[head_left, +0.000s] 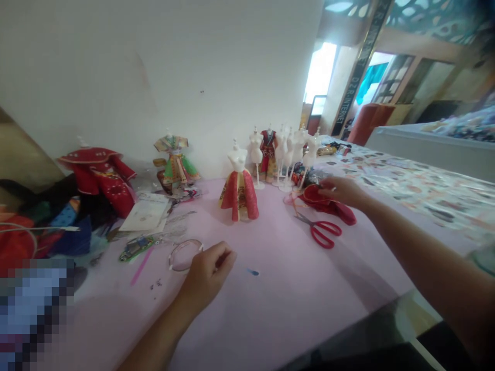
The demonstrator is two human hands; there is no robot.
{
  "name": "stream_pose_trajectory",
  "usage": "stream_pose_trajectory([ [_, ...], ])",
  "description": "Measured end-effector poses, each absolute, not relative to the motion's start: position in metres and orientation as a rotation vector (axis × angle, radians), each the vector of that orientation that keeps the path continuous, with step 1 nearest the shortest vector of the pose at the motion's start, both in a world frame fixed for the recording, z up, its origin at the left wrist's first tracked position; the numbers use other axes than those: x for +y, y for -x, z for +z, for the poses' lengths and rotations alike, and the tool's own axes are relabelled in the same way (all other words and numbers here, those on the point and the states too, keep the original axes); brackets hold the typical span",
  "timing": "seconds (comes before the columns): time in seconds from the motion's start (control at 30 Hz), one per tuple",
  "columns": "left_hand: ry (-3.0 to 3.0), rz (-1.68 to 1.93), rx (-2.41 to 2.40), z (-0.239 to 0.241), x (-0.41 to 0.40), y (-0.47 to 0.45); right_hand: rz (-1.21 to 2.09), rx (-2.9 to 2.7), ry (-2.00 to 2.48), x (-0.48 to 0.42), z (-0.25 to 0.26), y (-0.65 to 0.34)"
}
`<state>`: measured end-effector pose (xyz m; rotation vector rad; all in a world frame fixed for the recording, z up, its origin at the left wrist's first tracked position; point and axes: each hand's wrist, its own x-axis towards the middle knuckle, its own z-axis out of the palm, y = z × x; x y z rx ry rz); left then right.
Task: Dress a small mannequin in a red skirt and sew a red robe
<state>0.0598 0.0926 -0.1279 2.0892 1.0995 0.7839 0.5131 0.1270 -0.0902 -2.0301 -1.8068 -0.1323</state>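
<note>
My left hand (211,268) rests on the pink table (278,299) with its fingers curled in, next to a clear tape ring (184,254); whether it holds anything is hidden. My right hand (342,191) reaches far forward and grips a piece of red fabric (328,204). Red-handled scissors (322,230) lie just in front of that fabric. A small white mannequin wearing a red and gold skirt (240,191) stands between the two hands.
Several bare white mannequins (292,149) and one in a red outfit (268,149) stand at the back. A red costume (101,175), a green paper dress (176,162), papers (147,212) and fabric scraps crowd the left side. A patterned sheet (417,190) covers the right side.
</note>
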Motion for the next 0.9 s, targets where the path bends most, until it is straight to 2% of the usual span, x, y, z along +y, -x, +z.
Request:
stream_pose_trajectory([
  [0.17, -2.106, 0.731, 1.153, -0.131, 0.096, -0.060, -0.223, -1.780, 2.107, 0.109, -0.132, -0.519],
  [0.33, -2.099, 0.690, 1.204, -0.136, 0.101, -0.057, -0.258, -1.661, 2.097, 0.109, -0.137, -0.525],
  [0.67, -2.162, 0.669, 1.237, -0.136, 0.107, -0.057, -0.165, -1.264, 1.824, 0.105, -0.094, -0.541],
  [0.9, -2.169, 0.662, 1.230, -0.137, 0.107, -0.057, 0.065, -0.958, 1.159, 0.100, -0.047, -0.532],
])
